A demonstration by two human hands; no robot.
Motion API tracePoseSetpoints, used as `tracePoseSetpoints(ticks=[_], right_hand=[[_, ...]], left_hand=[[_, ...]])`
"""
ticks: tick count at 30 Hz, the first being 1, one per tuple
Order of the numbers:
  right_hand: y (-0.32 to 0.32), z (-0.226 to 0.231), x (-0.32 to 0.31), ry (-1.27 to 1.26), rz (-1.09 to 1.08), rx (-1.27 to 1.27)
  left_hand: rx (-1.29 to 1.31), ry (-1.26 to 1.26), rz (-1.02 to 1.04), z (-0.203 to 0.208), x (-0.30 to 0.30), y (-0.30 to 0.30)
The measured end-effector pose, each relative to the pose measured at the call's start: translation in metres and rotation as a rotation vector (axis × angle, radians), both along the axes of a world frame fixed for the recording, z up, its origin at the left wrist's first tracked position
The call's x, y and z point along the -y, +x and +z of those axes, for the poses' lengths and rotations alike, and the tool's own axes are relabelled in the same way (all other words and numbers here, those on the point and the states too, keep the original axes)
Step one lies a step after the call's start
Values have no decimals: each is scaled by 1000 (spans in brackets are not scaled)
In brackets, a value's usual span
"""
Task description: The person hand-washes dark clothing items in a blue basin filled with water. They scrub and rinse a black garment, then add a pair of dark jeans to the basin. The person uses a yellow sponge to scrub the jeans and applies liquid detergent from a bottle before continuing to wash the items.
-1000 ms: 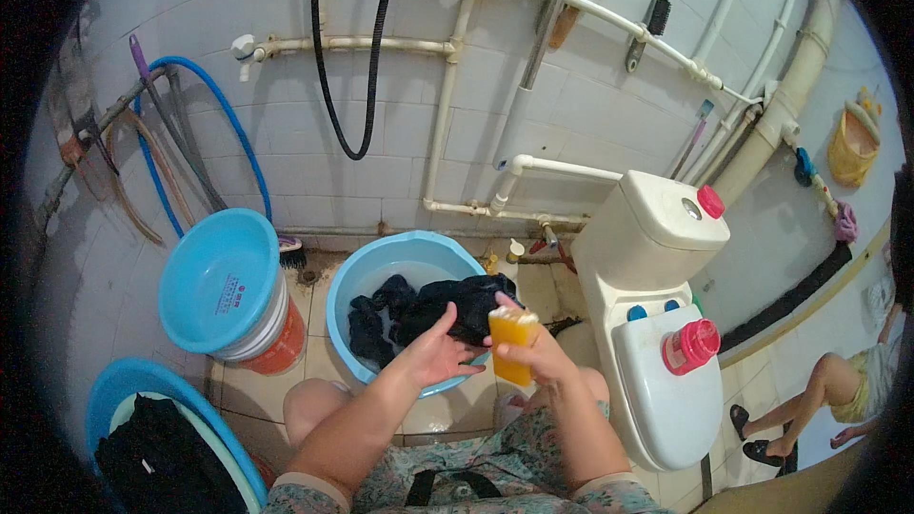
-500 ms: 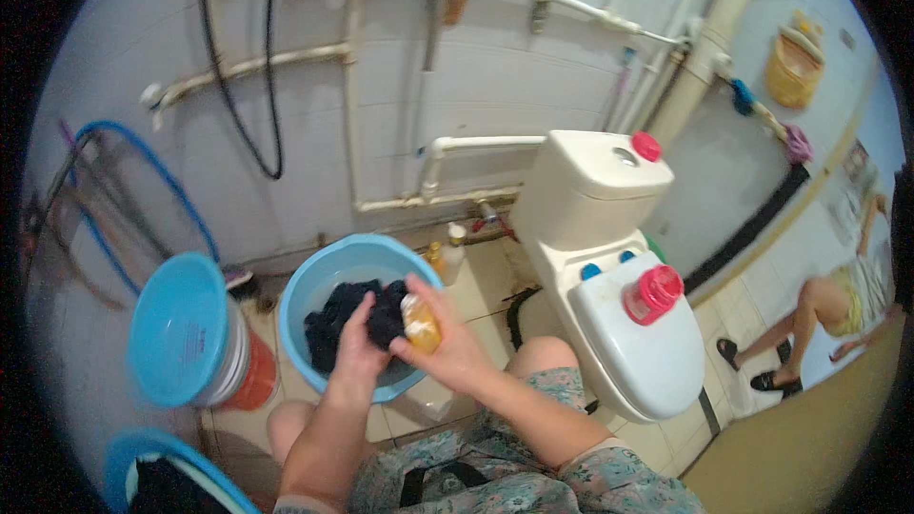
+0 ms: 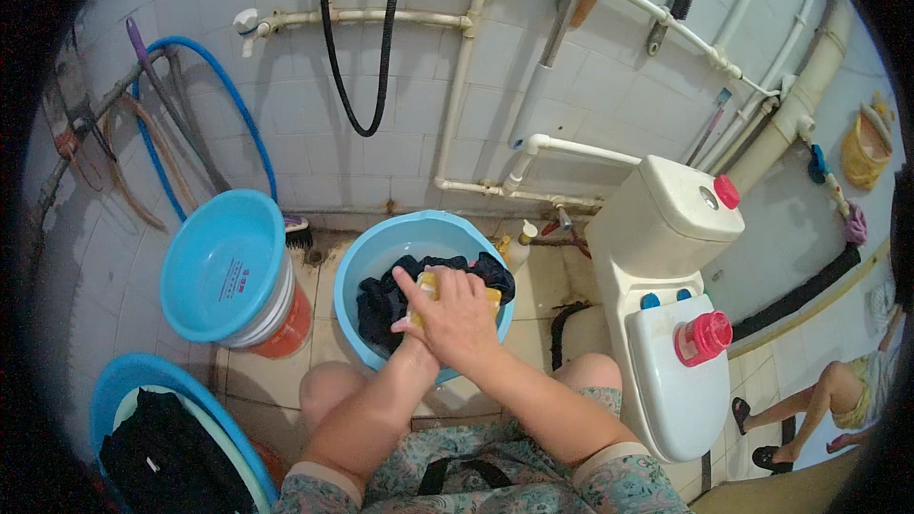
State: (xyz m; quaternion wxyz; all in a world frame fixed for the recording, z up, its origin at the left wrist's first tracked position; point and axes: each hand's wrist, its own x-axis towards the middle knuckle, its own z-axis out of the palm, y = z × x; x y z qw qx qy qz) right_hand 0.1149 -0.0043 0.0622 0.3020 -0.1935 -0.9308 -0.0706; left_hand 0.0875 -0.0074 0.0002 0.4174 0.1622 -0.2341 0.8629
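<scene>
A light blue basin (image 3: 354,276) stands on the floor in front of me, with wet dark cloth (image 3: 376,309) bunched in it. Over the basin my right hand (image 3: 462,319) is closed on a yellow bar of soap (image 3: 493,296), which shows at both sides of its fingers. Beneath it, my left hand (image 3: 413,354) is mostly covered by the right one. It seems to grip part of the dark cloth, though most of its fingers are hidden. The two hands are pressed together, crossing near the left wrist.
To the left, a blue basin (image 3: 205,271) rests on an orange-and-white bucket (image 3: 286,324); below it, a blue tub (image 3: 143,371) holds black clothing. A brush (image 3: 298,231) and pump bottle (image 3: 520,247) stand near the wall. At right, a toilet (image 3: 666,228) carries a red jar (image 3: 703,338). Another person's legs (image 3: 824,409) show far right.
The view has shifted left, so the basin sits farther right. My right hand, with the soap, has turned palm down and moved over my left hand.
</scene>
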Motion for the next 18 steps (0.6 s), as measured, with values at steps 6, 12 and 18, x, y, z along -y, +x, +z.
tracePoseSetpoints(ticks=[6, 12, 18], right_hand=[[1, 13, -48, -349, -297, -34], [91, 16, -107, -1872, -57, -1171], [222, 38, -99, -1726, 8, -1430]], left_hand=[[-165, -835, -636, 2, 12, -37], [-263, -872, -651, 14, 4, -34], [-263, -973, -604, 9, 1, -26]])
